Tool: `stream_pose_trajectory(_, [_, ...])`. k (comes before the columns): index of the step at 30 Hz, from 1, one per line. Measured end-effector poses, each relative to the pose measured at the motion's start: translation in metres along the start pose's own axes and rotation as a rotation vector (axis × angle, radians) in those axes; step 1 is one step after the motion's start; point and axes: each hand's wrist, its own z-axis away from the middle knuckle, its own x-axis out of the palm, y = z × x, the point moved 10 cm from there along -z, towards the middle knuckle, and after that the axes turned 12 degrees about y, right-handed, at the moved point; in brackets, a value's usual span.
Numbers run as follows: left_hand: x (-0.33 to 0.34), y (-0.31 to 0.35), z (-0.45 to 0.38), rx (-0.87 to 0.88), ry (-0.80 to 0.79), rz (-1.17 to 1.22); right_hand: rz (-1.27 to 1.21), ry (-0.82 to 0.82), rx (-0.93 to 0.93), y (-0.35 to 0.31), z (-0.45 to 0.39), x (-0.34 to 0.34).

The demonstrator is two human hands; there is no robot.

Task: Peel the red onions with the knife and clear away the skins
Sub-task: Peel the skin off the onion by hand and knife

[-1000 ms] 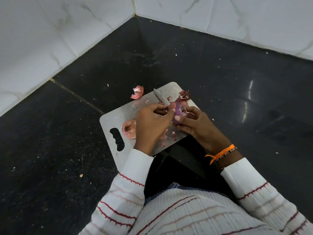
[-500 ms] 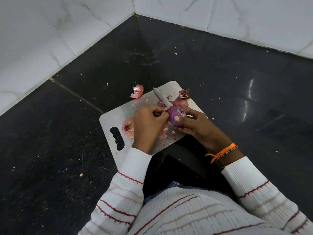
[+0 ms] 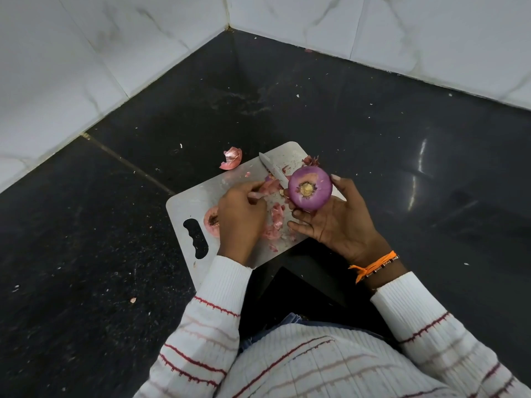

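Observation:
My right hand [image 3: 336, 222] holds a purple peeled red onion [image 3: 310, 188] raised above the steel cutting board [image 3: 195, 202], its root end facing me. My left hand [image 3: 241, 216] is closed around the knife [image 3: 274, 170], whose blade points away across the board; the handle is hidden in the fist. Loose pink skins [image 3: 275, 216] lie on the board between my hands. A cut onion piece [image 3: 211, 222] sits half hidden behind my left hand.
One curled skin [image 3: 231, 158] lies on the black counter [image 3: 287, 104] just beyond the board's far edge. White tiled walls [image 3: 86, 53] meet in a corner behind. The board's near corner overhangs the counter edge toward my body.
My right hand has lifted the onion and turned it so the root end faces up. The left hand with the knife drew slightly apart from it.

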Motion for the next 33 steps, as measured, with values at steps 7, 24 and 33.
stream_pose_trajectory(7, [-0.009,0.034,0.004,0.139,0.053,0.234,-0.015,-0.048,0.026,0.004,-0.001,0.004])
stream_pose_trajectory(24, [0.008,0.067,0.014,0.372,-0.166,0.267,0.117,-0.002,0.003,0.006,-0.007,0.001])
stream_pose_trajectory(33, [-0.002,0.046,0.006,0.208,-0.044,0.342,0.051,-0.003,0.03,0.008,-0.005,0.001])
